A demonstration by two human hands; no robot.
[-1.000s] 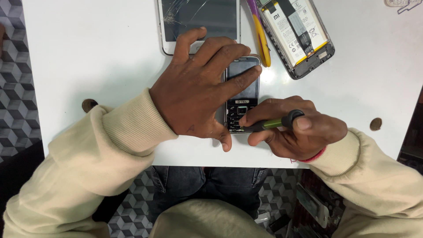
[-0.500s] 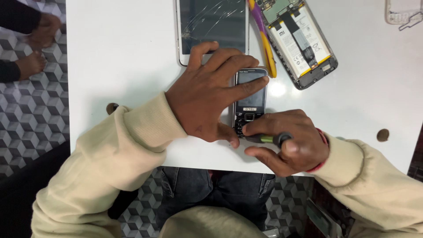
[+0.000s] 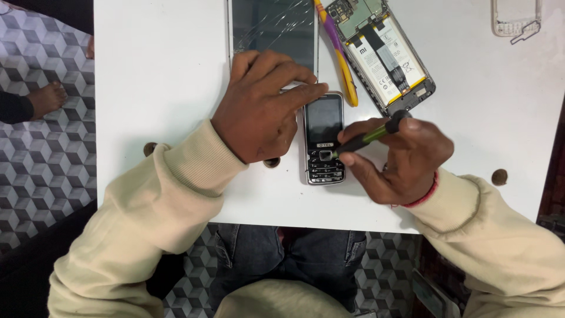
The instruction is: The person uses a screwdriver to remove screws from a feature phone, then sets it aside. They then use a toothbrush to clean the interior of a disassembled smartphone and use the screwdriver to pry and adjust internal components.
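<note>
A white tabletop [image 3: 165, 70] fills the view from above, with a small black keypad phone [image 3: 323, 138] lying face up near its front edge; everything below is placed relative to that phone.

Far to the left of the phone, off the tabletop, a bare foot [image 3: 50, 97] rests on a grey patterned floor [image 3: 41, 176].

Just left of the phone, the left hand [image 3: 259, 115] lies palm down on the tabletop, fingers loosely spread and closed on nothing. Its index fingertip touches the phone's top left corner and its thumb sits beside the phone's left edge. A cream sleeve [image 3: 147, 218] runs back from this hand.

Behind the phone and partly under the left hand's fingers lies a smartphone with a cracked screen [image 3: 273, 29].

Just right of the phone's top, a purple and yellow pry tool [image 3: 338, 56] lies lengthwise on the tabletop.

The right hand [image 3: 400, 156], directly right of the phone, is closed around a thin screwdriver with a green and black handle [image 3: 368, 136]. The tip touches the phone just below its screen, above the keypad.

Behind and to the right of the phone lies an opened smartphone [image 3: 382, 56] with its battery exposed.

Far to the right, near the back edge, sits a pale plastic frame piece [image 3: 517, 20].
</note>
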